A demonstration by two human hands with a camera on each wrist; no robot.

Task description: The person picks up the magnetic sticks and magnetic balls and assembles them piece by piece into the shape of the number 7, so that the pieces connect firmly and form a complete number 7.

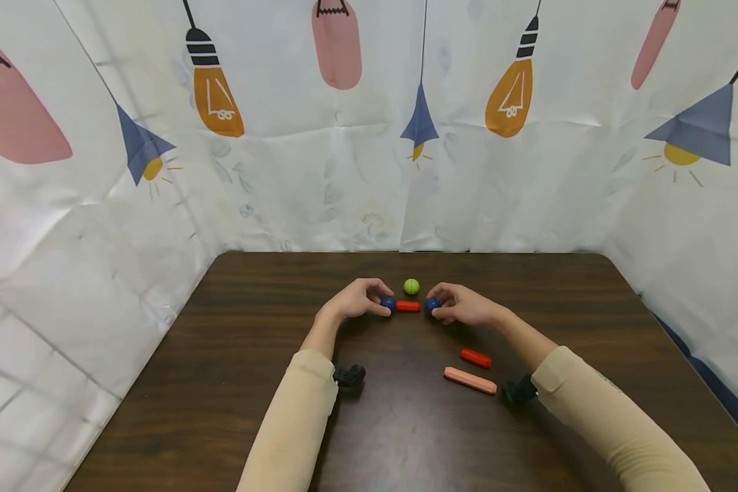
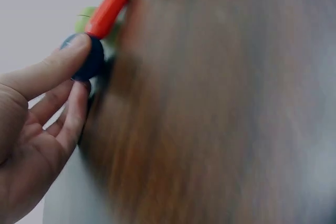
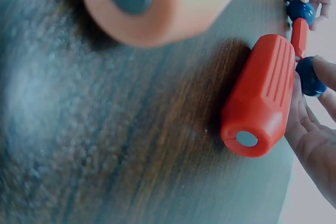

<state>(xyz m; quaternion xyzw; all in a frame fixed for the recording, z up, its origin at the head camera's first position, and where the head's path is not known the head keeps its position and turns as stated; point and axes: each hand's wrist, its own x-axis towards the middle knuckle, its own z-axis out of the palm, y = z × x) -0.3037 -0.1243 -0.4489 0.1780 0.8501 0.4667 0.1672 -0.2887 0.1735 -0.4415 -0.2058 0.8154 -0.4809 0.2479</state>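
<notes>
My left hand (image 1: 361, 298) pinches a blue ball (image 1: 388, 303) between thumb and fingers; in the left wrist view this ball (image 2: 90, 59) touches the end of a short red rod (image 2: 107, 11). My right hand (image 1: 465, 305) pinches a second blue ball (image 1: 432, 305), to the right of the red rod (image 1: 408, 306), with a small gap between them in the head view. Just behind the rod lies a green ball (image 1: 411, 286). The right wrist view shows the right hand (image 3: 317, 129) holding its blue ball (image 3: 310, 76) near the rod (image 3: 299, 37).
Nearer the body, by the right forearm, lie another red rod (image 1: 476, 358) and a longer orange-pink rod (image 1: 470, 380), both on the brown table (image 1: 221, 383). Round grey inserts show in their ends in the right wrist view. A patterned white curtain (image 1: 344, 178) hangs behind the table.
</notes>
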